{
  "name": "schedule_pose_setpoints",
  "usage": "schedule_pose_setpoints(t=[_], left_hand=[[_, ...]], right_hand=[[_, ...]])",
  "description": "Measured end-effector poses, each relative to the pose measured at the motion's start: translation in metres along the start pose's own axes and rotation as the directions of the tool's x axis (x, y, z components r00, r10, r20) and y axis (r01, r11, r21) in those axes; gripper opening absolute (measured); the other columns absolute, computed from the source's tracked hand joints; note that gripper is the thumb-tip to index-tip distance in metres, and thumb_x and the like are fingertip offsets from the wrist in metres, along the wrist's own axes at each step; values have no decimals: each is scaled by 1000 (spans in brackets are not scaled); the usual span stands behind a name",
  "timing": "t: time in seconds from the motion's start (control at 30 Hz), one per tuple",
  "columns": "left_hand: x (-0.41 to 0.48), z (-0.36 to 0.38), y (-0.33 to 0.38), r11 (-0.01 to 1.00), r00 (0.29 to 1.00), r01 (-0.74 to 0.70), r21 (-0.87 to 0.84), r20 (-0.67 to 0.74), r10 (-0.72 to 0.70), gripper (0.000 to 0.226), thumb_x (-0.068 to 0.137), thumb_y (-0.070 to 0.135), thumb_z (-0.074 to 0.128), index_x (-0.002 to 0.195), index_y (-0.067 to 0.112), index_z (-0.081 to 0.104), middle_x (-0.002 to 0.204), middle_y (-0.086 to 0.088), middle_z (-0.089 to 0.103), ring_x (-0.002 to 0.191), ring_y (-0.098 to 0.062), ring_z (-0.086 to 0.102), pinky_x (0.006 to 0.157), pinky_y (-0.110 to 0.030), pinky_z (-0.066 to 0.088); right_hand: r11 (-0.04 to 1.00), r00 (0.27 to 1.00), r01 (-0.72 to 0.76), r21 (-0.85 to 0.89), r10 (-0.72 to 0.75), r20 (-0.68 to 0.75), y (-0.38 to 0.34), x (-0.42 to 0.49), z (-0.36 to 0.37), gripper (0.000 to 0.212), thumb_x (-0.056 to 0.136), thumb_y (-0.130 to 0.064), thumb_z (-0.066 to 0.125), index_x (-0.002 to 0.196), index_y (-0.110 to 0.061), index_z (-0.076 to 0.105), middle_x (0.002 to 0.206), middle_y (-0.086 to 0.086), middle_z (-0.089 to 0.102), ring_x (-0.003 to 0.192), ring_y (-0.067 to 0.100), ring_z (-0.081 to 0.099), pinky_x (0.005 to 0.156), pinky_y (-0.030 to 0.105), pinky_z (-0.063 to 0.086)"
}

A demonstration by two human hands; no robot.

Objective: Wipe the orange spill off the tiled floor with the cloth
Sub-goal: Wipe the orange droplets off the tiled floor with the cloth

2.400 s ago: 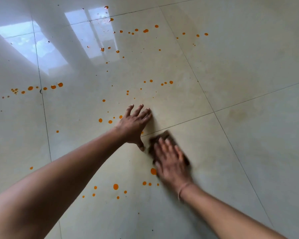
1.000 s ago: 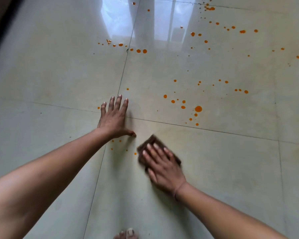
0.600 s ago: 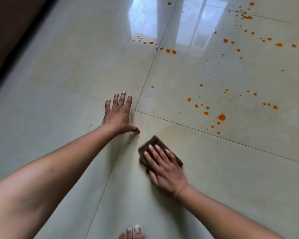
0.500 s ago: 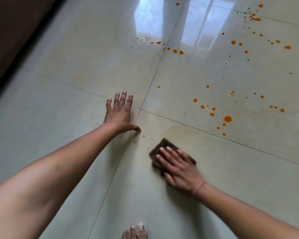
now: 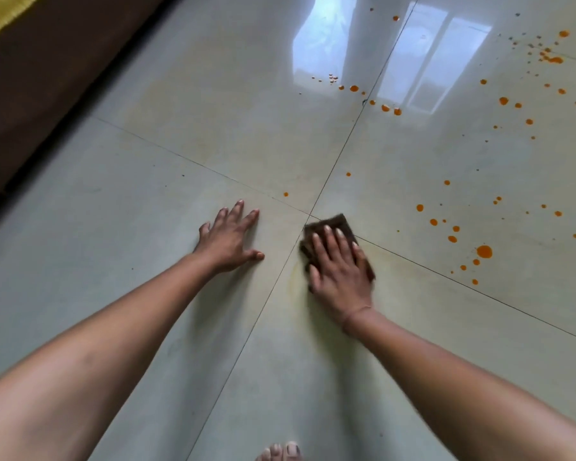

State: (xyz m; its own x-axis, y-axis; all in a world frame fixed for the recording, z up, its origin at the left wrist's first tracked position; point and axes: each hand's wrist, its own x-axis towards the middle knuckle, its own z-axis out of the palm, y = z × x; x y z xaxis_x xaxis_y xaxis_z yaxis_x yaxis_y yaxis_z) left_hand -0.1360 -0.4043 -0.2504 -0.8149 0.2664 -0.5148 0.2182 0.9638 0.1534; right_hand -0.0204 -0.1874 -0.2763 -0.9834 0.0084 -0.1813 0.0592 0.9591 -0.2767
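The right hand (image 5: 341, 272), flat on the cloth (image 5: 333, 224), has cleared the drops beside the empty, splayed left hand (image 5: 230, 239); orange spill (image 5: 484, 251) remains at three o'clock.

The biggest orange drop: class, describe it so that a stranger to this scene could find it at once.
Start where four floor tiles meet, beside the brown cloth under the right hand. Follow the grout line rightwards to the cluster of drops just beyond it. The biggest orange drop is round and clearly larger than its neighbours.
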Motion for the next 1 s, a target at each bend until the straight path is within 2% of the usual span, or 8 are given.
schedule_pose_setpoints(t=[0.03,0.1,0.2,0.27,0.37,0.57,0.77,1.0], left_hand=[[2,2,-1,1000,1000,-7,-16,5,7,96,80,59,66,153,37,7,163,3,-9,149,-26,0,115,-55,16],[4,0,-4,1000,999,-18,-22,27,19,98,80,55,68,154,36,6,162,3,-10,149,-28,-1,115,-55,19],[4,-7,-5,999,996,-31,-10,86,32,102,79,47,73,154,35,5,162,4,-12,149,-27,-2,116,-55,21],[3,-9,-6,999,996,-29,-20,84,31,105,77,44,76,154,34,5,162,4,-11,149,-26,-2,116,-54,22],[6,-8,-7,1000,999,6,15,36,-6,116,71,50,79,154,30,1,162,2,-14,149,-27,-6,115,-54,15],[27,-29,-11,987,991,127,-98,62,-121,143,51,65,83,153,29,-11,160,0,-23,147,-30,-16,116,-57,3],[67,-49,-23,981,985,161,-113,89,-151,153,40,65,86,152,32,-12,158,4,-27,146,-33,-20,112,-65,5],[71,-48,-25,979,974,168,-118,170,-147,153,46,63,86,149,33,-23,152,4,-40,141,-34,-30,110,-67,-2]], right_hand=[[1000,1000,-14,12,14,10,-21,6,4,64,92,-39,45,152,-25,26,161,2,17,149,21,13,119,41,7],[977,976,214,-21,-212,47,-41,-19,19,64,90,-40,44,151,-24,30,160,3,22,148,22,18,119,42,12],[898,886,439,-21,-429,174,6,-78,10,65,87,-43,45,148,-25,35,158,1,27,146,21,24,114,40,20],[932,926,360,-50,-350,139,33,-57,1,65,88,-43,42,149,-26,33,159,1,22,146,22,24,115,40,17],[999,999,26,-39,-24,49,-1,15,-6,63,94,-42,38,153,-27,20,162,0,9,150,19,6,119,41,6],[926,921,373,-50,-363,142,19,-55,1,65,88,-45,44,150,-28,31,159,-1,24,148,18,18,116,40,17],[995,997,71,-65,-70,22,-28,97,-9,66,93,-48,39,153,-30,17,163,-2,9,150,16,3,118,39,4],[961,958,273,-33,-269,101,14,-15,6,71,88,-48,43,153,-28,22,162,-1,14,149,19,14,116,43,20]])
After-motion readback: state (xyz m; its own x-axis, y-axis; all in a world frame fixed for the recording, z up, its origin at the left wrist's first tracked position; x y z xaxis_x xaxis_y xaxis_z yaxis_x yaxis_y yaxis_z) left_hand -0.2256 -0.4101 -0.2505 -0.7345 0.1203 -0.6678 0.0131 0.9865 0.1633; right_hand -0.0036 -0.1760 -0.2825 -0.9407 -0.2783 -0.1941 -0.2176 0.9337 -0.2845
